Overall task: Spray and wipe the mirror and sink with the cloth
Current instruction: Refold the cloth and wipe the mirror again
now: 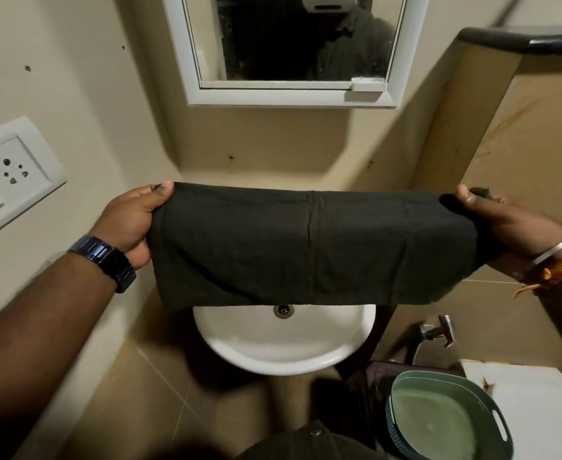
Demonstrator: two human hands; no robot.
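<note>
Dim, warm indoor light, soft shadows below, wide-angle bending and blur at edges.

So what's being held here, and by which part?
A dark cloth, stretched out above the sink. The left hand grips its upper left corner and the right hand its upper right corner.

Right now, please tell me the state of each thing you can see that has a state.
cloth: stretched flat between both hands, above the sink
left hand: pinches the cloth's left end
right hand: pinches the cloth's right end
sink: no standing water, drain open
mirror: marked near its lower edge
tap: not running
</note>
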